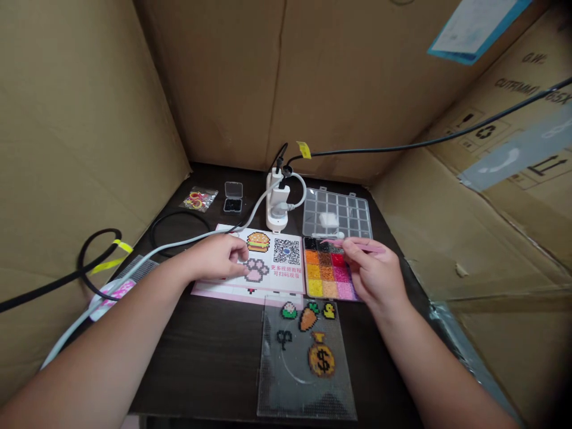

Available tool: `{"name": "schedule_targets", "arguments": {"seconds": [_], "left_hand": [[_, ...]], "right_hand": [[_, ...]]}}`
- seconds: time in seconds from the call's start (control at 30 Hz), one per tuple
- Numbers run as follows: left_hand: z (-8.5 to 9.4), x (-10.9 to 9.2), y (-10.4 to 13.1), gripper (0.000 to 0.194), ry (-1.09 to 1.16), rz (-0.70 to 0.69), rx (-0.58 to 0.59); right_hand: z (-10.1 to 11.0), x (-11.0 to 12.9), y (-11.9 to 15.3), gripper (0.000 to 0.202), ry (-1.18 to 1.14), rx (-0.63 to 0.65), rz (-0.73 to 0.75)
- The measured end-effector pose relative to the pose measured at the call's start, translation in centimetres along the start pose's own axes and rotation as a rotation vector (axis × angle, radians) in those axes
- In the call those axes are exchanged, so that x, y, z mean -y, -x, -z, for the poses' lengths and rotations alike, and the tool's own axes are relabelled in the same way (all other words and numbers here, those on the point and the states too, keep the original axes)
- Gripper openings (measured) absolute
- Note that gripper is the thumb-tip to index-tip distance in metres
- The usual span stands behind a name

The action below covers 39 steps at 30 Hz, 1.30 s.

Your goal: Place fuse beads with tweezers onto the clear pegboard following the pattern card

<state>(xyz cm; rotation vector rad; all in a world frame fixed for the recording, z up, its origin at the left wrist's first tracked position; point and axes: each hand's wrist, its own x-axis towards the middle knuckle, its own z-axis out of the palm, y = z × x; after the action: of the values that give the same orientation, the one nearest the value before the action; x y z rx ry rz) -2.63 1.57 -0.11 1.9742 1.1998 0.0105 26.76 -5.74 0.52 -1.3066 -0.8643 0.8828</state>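
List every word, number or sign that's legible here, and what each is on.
"更多视频教程 可扫码观看": pattern sheet, below its QR code.
"$": money-bag bead design.
"G.W.": right cardboard wall.
"CUTF(MM)", apparently: same wall.
"65X": same wall, beside the black cable.
Glass, recycling and up-arrow signs: same wall.
Too blurred: sign captions, paper label, yellow tag.

Bare worktop (210, 351) spread left of the pegboard (304, 400) as far as the left arm (129, 339), and a narrower strip ran between the pegboard and the right arm (438, 357). The right hand (378, 271) with its tweezers (334, 242) barred the bead box (363, 211) from the right, leaving its near left corner approachable. Farther back, the white cable (196, 238) crossed leftward from the power strip (276, 221), a black cable (375, 149) stretched off rightward, and cardboard walls (223, 77) closed three sides.
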Motion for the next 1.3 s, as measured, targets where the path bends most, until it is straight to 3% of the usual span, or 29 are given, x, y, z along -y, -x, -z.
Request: {"name": "schedule_targets", "arguments": {"seconds": [0.47,0.8,1.3], "left_hand": [[0.0,0.4,0.0,0.031,0.038,0.017,-0.007],[0.0,0.4,-0.1,0.030,0.072,0.003,-0.003],[-0.1,0.2,-0.1,0.035,0.045,0.039,-0.016]], "right_hand": [[1.2,0.2,0.3,0.020,-0.068,0.093,-0.106],[0.9,0.3,0.6,0.015,-0.037,0.111,-0.009],[0.2,1.2,1.4,0.008,-0.084,0.083,0.008]]}}
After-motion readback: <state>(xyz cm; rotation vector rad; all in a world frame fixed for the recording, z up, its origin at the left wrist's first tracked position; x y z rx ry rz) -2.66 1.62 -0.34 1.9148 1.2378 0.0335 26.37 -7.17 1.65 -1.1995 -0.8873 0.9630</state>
